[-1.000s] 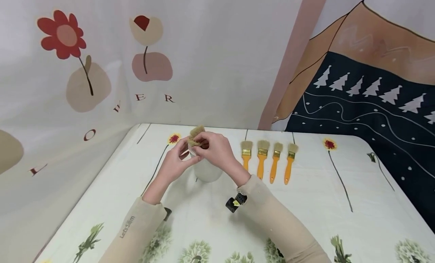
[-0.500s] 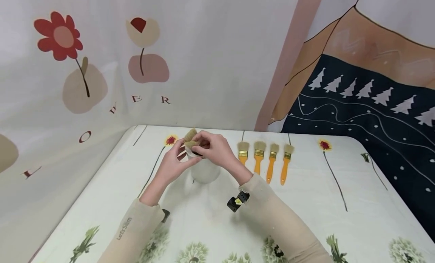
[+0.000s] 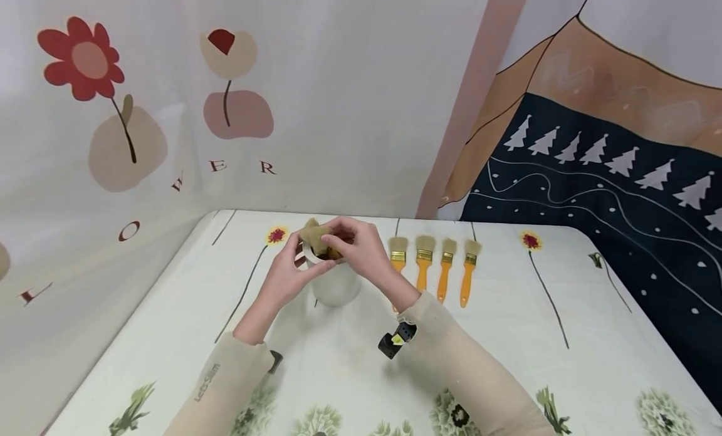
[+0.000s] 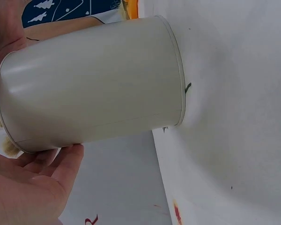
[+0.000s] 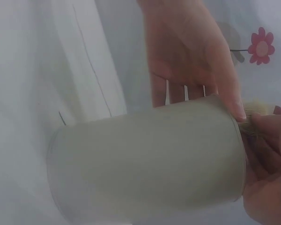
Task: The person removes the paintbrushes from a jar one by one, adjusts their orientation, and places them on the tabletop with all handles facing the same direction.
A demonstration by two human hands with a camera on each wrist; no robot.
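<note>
A white cylindrical container stands upright on the table. My left hand steadies it at the rim; in the right wrist view the left hand's fingers reach behind its wall, the thumb over the edge. Above the mouth show the bristle heads of paintbrushes. My right hand is bent over the rim, thumb and fingertips curled at a paintbrush among these bristles. Orange and dark parts show just inside the opening; the rest of the brushes is hidden by the wall and hands.
To the right of the container, several paintbrushes with orange handles lie in a row, bristles pointing away. A white flower-print cloth covers the table. Printed curtains hang behind its far edge.
The bristle heads have sunk and tilted lower over the container's mouth, and the right fingers have shifted with them. The left hand stays at the rim. The head view has turned slightly right.
</note>
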